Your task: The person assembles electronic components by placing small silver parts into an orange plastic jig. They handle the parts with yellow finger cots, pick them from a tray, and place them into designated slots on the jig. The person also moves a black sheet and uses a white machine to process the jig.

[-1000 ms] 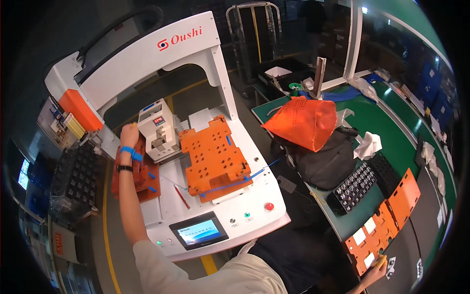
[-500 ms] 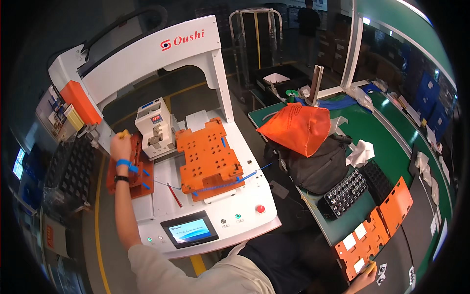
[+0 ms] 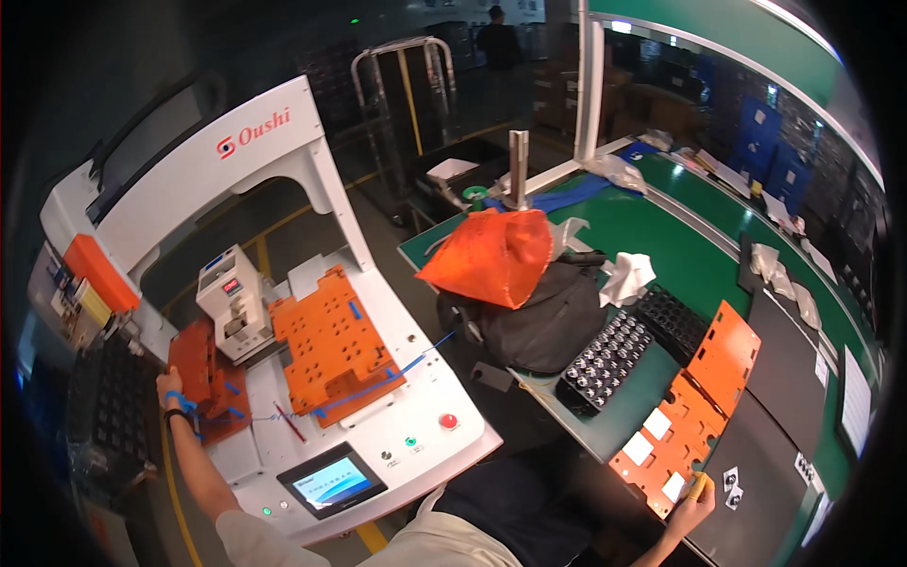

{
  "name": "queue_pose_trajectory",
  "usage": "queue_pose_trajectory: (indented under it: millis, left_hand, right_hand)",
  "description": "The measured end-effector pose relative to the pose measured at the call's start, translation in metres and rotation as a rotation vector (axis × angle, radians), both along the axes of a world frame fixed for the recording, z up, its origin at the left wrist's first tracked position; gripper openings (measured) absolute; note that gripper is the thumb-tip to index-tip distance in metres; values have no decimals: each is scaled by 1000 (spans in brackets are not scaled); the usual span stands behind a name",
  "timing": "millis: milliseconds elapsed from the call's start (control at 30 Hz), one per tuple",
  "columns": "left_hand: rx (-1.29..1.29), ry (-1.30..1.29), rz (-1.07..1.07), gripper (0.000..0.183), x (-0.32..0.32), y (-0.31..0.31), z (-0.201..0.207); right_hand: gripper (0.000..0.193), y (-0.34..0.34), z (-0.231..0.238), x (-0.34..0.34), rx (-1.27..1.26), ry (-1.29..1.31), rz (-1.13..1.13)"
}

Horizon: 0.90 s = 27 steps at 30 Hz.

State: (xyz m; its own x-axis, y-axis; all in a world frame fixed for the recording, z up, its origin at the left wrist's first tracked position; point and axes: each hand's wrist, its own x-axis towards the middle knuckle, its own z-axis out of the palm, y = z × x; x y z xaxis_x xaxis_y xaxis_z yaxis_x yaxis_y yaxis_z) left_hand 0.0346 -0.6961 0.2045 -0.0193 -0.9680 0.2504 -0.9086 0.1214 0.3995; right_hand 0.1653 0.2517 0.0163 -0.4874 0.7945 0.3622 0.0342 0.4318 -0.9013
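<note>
At the far left, my left hand (image 3: 170, 386) touches the outer edge of an orange-red fixture plate (image 3: 210, 378) on the white machine. Its fingers are mostly hidden. A blue strap (image 3: 179, 401) and a black band circle that wrist. At the lower right, my right hand (image 3: 695, 510), with yellow covers on its fingertips, is closed on the near end of an orange hinged plate (image 3: 676, 425). Several white square pieces (image 3: 639, 448) lie in that plate. Another orange fixture plate (image 3: 331, 345), full of holes, sits in the middle of the machine bed.
A small white device (image 3: 234, 307) stands behind the fixtures. The machine's touchscreen (image 3: 333, 479) and red button (image 3: 448, 421) are at its front. A black bag (image 3: 520, 331) under an orange sack (image 3: 491, 255) and a black tray of parts (image 3: 607, 361) occupy the green bench.
The view has swung right, shifting the scene leftward. My left hand has dropped from the left fixture's far end to its outer edge. My right hand stays at the hinged plate's near end.
</note>
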Motion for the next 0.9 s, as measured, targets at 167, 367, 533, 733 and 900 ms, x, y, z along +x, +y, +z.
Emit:
queue_pose_trajectory:
  millis: [167,367,533,733,900]
  left_hand:
    - [57,3,-63,60,-1,-13,-13]
    - [154,53,-187,63,39,-36,-22]
    - [-210,-95,-142,55,76,-15,-93]
    - [-149,-132,-242,59,92,109,-207]
    - [-93,-405,-214,69,99,213,-182]
  right_hand:
    - [16,-3,1,1,-85,38,21]
    - [17,-14,18,-4,-29,41,25]
    - [23,1,1,6,-70,40,41]
    - [24,4,-2,8,-59,19,52]
    - [24,4,-1,10,-41,2,128]
